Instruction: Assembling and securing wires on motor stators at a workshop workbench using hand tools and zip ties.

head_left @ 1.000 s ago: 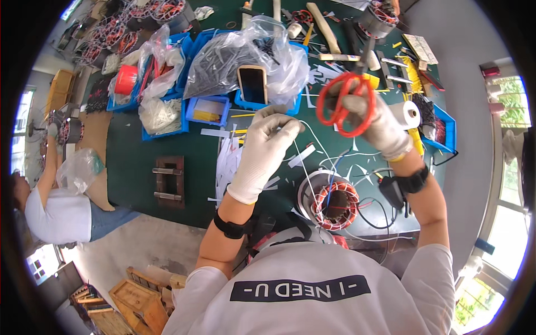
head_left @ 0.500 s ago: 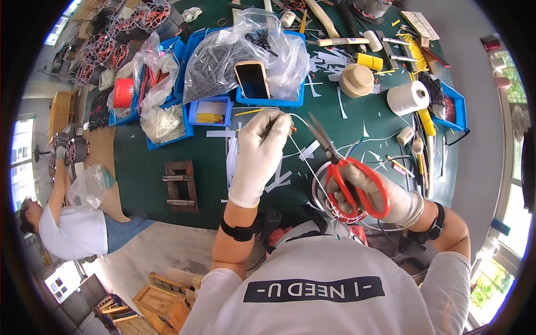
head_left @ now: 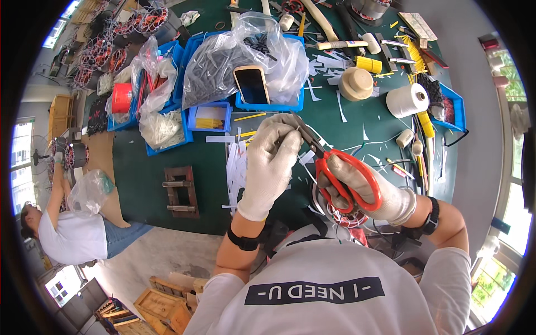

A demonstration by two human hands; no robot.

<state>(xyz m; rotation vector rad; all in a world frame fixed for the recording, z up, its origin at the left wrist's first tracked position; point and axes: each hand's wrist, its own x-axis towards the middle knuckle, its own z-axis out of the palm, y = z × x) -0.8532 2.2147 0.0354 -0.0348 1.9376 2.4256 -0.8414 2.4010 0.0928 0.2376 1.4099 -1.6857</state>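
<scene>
My left hand [head_left: 269, 170], in a white glove, is closed with fingertips pinching a thin white cord [head_left: 309, 171]. The cord runs down toward a round part wound with red and white wires [head_left: 350, 219], mostly hidden beneath my right hand. Also gloved, my right hand [head_left: 385, 195] grips red-handled scissors [head_left: 322, 162] by their loops. Their blades point up and left, with the tips right at my left fingertips. Whether the cord lies between the blades cannot be made out.
Blue bins [head_left: 301, 100] hold bagged dark pieces and a phone [head_left: 251, 85]. A thread spool [head_left: 407, 101], a beige round block [head_left: 355, 84] and a mallet [head_left: 349, 43] lie on the right. A wooden frame [head_left: 181, 191] sits left. Another person [head_left: 75, 234] works far left.
The scissors have moved left, and their blades now meet my left fingertips. My left hand has shifted slightly right and down, its fingers more curled.
</scene>
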